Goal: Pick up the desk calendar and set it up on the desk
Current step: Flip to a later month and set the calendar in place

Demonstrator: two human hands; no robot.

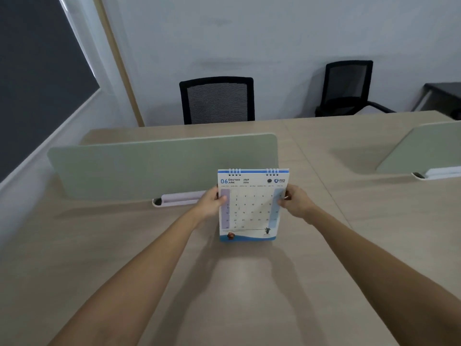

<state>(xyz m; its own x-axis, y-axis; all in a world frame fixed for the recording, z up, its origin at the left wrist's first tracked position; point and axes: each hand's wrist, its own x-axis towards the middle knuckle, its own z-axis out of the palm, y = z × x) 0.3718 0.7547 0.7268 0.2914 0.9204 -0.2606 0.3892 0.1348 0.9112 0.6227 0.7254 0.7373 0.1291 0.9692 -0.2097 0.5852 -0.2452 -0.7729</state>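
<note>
The desk calendar (252,208) is white with a blue band, spiral-bound along its top, and shows the June page toward me. It stands upright in the middle of the light wooden desk (124,258), its bottom edge at or just above the surface. My left hand (212,202) grips its left edge, thumb on the front. My right hand (295,202) grips its right edge the same way. Both arms reach forward from the bottom of the view.
A pale green divider panel (162,163) stands just behind the calendar, with a lilac tray (179,199) at its foot. A second divider (424,148) sits at the right. Two black mesh chairs (217,101) (346,88) stand beyond the desk.
</note>
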